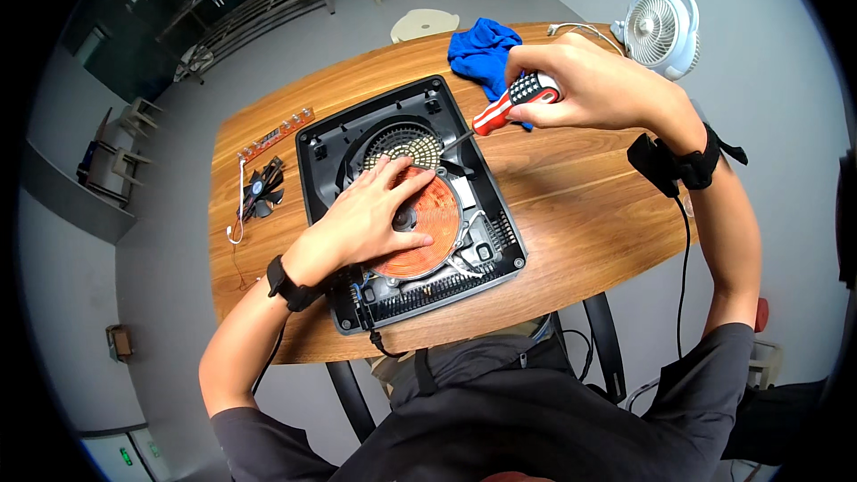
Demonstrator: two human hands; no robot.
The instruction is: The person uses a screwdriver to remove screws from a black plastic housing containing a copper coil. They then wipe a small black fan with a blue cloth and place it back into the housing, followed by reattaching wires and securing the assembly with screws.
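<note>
Coil [445, 217], round, coppery, ringed, slim-shafted screwdriver [493, 116]

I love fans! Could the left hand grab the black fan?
Probably yes: the left hand is spread, holding nothing, and nothing covers the black fan; only the case's edge lies between.
</note>
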